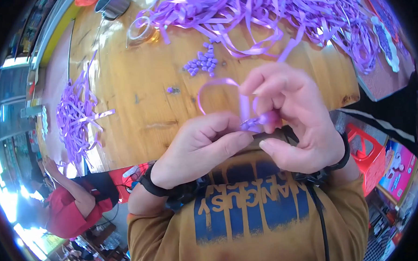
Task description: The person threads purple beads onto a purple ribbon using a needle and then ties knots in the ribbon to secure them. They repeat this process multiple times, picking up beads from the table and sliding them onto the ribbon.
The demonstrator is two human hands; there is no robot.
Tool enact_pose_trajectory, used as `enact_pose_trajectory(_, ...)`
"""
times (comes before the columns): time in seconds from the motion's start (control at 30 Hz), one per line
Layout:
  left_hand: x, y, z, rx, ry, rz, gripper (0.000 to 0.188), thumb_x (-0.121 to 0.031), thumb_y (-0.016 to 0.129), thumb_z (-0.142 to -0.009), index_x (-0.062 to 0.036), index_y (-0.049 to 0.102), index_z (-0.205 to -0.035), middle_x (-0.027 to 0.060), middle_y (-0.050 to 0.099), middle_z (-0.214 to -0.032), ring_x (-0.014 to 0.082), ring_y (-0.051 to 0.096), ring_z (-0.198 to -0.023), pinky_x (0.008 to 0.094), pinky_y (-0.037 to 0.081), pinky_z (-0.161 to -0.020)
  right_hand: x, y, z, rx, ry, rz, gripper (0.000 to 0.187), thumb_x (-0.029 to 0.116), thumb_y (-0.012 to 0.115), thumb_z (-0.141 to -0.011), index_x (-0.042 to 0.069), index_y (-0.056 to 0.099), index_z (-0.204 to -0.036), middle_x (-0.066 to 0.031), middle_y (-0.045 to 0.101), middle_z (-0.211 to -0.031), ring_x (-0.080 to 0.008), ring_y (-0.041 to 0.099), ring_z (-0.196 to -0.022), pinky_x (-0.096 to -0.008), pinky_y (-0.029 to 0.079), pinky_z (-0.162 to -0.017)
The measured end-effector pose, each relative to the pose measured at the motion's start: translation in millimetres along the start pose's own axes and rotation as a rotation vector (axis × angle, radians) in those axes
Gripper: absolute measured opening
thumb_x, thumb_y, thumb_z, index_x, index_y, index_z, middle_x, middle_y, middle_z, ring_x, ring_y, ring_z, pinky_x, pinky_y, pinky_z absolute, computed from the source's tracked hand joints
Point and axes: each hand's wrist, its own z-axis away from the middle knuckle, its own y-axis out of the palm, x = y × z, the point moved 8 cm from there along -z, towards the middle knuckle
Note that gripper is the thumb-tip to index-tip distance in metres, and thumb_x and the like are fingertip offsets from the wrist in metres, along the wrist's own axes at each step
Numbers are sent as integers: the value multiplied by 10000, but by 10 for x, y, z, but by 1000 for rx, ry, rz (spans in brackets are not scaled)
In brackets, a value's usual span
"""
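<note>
A purple ribbon (244, 105) is between my hands, above the near edge of the wooden table, and part of it arches up in a loop. My left hand (200, 149) pinches it between thumb and fingers where it is folded or knotted. My right hand (297, 122) has curled fingers against the ribbon's other side, while its thumb stands apart below; a small blurred purple piece shows at those fingers. Beyond my hands lies a heap of small purple bead-like pieces (202, 64), with a single loose piece (171, 90) nearer to me.
A large tangle of purple ribbons (250, 16) covers the table's far side. Left of it stand a glass cup (142, 33) and a metal mug (112, 6). Another ribbon bundle (75, 120) lies at the left edge, near a person in red (72, 208). A red stool (369, 158) stands at right.
</note>
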Motion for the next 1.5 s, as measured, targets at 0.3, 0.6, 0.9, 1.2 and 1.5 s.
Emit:
enact_pose_trajectory(0.3,-803,-1377,862,-636,406,-49,92,-113,531,-863,-42,573,-823,-38,468,-617,17,389,-506,166,277,-446,-301,-521,369,-242,442,558,245,-3,530,-845,-1,523,-1090,-19,534,-930,-82,507,-856,-206,389,-772)
enact_pose_trajectory(0.6,-1674,-3059,2429,-1422,684,-693,243,-221,544,-874,-10,550,-994,-6,479,-692,53,390,-505,193,297,-445,-399,-856,483,-438,456,501,176,34,555,-840,-13,563,-1009,-5,529,-851,-63,461,-723,-190,380,-669)
enact_pose_trajectory(0.9,-493,-2340,1062,-888,26,-707,179,-186,472,-897,-61,514,-1017,-11,497,-785,64,459,-661,220,385,-584,-415,-625,317,-285,480,660,139,29,570,-811,-20,569,-942,-27,504,-768,-89,442,-642,-213,374,-583)
enact_pose_trajectory(1.2,-53,-671,172,-217,289,-933,113,-85,507,-861,2,571,-896,112,572,-791,226,570,-750,291,446,-683,-444,-98,-448,38,180,1011,168,88,594,-795,28,576,-951,-47,538,-751,-145,503,-631,-257,389,-561)
enact_pose_trajectory(1.5,203,-549,360,-78,221,-574,87,-42,538,-829,9,586,-881,110,586,-766,218,578,-715,289,453,-651,-723,71,-592,106,91,1211,124,50,584,-776,29,583,-899,-96,539,-785,-273,556,-705,-345,438,-602)
